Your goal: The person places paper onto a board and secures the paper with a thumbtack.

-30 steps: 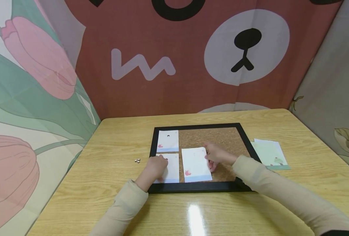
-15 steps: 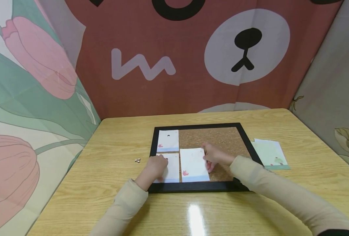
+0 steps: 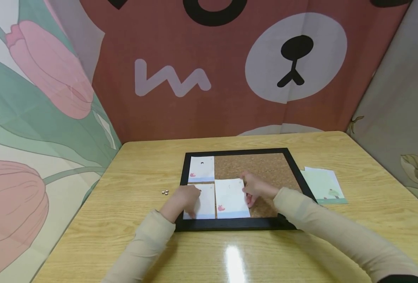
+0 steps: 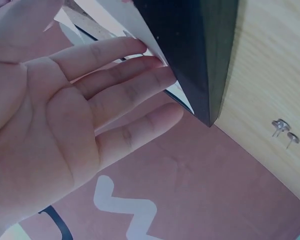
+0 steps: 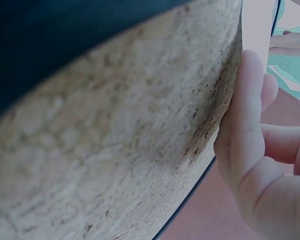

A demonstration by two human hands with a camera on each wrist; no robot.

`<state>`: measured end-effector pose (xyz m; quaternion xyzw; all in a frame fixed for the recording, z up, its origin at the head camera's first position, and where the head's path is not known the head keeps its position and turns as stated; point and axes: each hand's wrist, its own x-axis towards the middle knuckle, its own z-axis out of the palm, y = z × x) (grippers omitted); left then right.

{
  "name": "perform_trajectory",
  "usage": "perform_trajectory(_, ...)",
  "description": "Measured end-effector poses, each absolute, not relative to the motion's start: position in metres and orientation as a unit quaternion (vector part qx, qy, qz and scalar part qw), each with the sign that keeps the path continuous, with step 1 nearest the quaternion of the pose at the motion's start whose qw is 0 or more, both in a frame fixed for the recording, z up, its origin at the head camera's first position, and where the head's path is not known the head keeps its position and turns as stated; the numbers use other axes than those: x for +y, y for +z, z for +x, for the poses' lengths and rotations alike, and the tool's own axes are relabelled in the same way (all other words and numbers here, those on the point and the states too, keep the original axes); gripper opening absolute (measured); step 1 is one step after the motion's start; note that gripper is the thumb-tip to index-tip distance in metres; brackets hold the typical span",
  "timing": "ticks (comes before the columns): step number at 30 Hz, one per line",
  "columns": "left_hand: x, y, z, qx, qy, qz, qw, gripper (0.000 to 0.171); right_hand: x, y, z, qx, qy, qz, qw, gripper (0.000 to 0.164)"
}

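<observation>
A black-framed cork board (image 3: pixel 262 161) lies on the table. A white notepaper sheet (image 3: pixel 202 168) with a pink motif sits at its upper left, a dark thumbtack head (image 3: pixel 202 162) on it. Below it lies a second sheet (image 3: pixel 206 204); my left hand (image 3: pixel 183 198) rests over its left part, fingers extended in the left wrist view, near the frame (image 4: pixel 190 55). My right hand (image 3: pixel 256 188) grips the right edge of a third sheet (image 3: pixel 231 198), which lies beside the second one. In the right wrist view its fingers (image 5: pixel 247 115) lie against the cork (image 5: pixel 115 130).
Several silver thumbtacks (image 3: pixel 165 192) lie on the wooden table (image 3: pixel 138 169) left of the board. To the right are loose paper sheets (image 3: pixel 323 184), the top one pale green with a tree print. Printed cloths (image 3: pixel 180 114) stand behind and at the sides.
My right hand has slid the third sheet a little to the left, close up to the second sheet, and straightened it. The left hand has shifted slightly, staying over the second sheet.
</observation>
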<state>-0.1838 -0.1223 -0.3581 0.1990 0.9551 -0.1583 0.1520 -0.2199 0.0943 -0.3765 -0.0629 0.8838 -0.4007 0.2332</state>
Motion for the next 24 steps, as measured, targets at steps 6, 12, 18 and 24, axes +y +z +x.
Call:
perform_trajectory(6,-0.123,-0.352,-0.186,0.956,-0.115,0.182,0.200,0.051,0.095,-0.378,-0.220,0.874,-0.419,-0.066,0.239,0.043)
perform_trajectory(12,-0.121,-0.344,-0.184,0.960,-0.074,0.183,0.198,0.039,0.097,-0.378,-0.222,0.868,-0.432,-0.062,0.238,0.043)
perform_trajectory(18,-0.115,-0.341,-0.183,0.965,-0.053,0.181,0.185,0.037,0.095,-0.378,-0.222,0.872,-0.421,-0.057,0.243,0.043)
perform_trajectory(24,-0.107,-0.341,-0.184,0.965,-0.056,0.183,0.181,0.038,0.092,-0.379,-0.222,0.878,-0.409,-0.056,0.244,0.043)
